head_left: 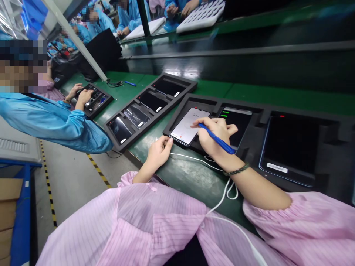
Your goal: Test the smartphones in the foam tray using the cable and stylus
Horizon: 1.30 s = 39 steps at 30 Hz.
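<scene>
A phone (190, 127) with a lit, pale screen lies tilted in a slot of the dark foam tray (213, 99). My right hand (215, 135) is over it, its index finger at the screen, with a blue pen (217, 139) gripped in the same hand. At the phone's lower left corner, my left hand (159, 151) is closed on a white cable (191, 157), whose end is hidden by the fingers. Partly behind my right hand is a second phone (238, 123) showing green marks on a black screen. Farther right lies a dark-screened phone (290, 147) with a white label.
Another foam tray (131, 135) with several dark phones stands to the left on the green bench (177, 173). Beyond it, a co-worker's hands (84, 98) are at a smaller tray (107, 100). A blue pen (130, 84) lies near black cables. White cable loops hang toward my lap.
</scene>
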Each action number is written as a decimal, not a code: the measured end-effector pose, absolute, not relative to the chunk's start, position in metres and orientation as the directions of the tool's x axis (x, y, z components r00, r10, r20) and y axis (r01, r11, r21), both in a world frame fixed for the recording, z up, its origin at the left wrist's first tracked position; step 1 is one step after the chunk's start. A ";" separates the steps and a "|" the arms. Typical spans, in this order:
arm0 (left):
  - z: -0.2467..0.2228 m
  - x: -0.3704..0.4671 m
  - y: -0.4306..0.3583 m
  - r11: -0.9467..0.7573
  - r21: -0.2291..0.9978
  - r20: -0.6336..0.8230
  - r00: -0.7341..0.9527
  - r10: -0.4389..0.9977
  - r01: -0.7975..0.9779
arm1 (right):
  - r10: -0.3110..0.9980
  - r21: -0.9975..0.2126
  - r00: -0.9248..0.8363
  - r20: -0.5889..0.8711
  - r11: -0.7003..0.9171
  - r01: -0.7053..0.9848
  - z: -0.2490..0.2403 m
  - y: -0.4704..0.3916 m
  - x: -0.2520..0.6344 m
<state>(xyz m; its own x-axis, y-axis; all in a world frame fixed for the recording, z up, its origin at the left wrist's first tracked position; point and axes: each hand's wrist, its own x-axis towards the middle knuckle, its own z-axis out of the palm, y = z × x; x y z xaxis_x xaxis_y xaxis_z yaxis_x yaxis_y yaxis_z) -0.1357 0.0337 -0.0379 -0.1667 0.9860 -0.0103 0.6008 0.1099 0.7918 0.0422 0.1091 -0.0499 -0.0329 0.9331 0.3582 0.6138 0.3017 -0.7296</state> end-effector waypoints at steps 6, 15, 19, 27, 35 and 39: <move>-0.038 -0.136 0.035 0.104 0.797 -0.007 -0.163 0.987 0.595 | 0.886 -0.686 -0.121 0.448 0.428 0.588 -0.049 0.108 0.039; -0.037 -0.135 0.038 0.120 0.785 -0.021 -0.168 0.986 0.607 | 0.639 -0.363 -0.585 0.499 0.767 0.529 -0.037 0.096 0.038; -0.035 -0.135 0.038 0.126 0.771 -0.018 -0.177 0.984 0.624 | 0.649 -0.377 -0.514 0.561 0.753 0.539 -0.034 0.096 0.040; -0.036 -0.135 0.037 0.114 0.751 -0.002 -0.170 0.985 0.650 | 0.697 -0.447 -0.308 0.647 0.674 0.588 -0.040 0.092 0.049; -0.035 -0.135 0.034 0.092 0.734 0.014 -0.151 0.988 0.673 | 0.686 -0.396 -0.556 0.469 0.727 0.561 -0.034 0.099 0.034; -0.035 -0.134 0.035 0.093 0.725 0.017 -0.152 0.988 0.682 | 0.706 -0.453 -0.510 0.492 0.708 0.542 -0.032 0.099 0.036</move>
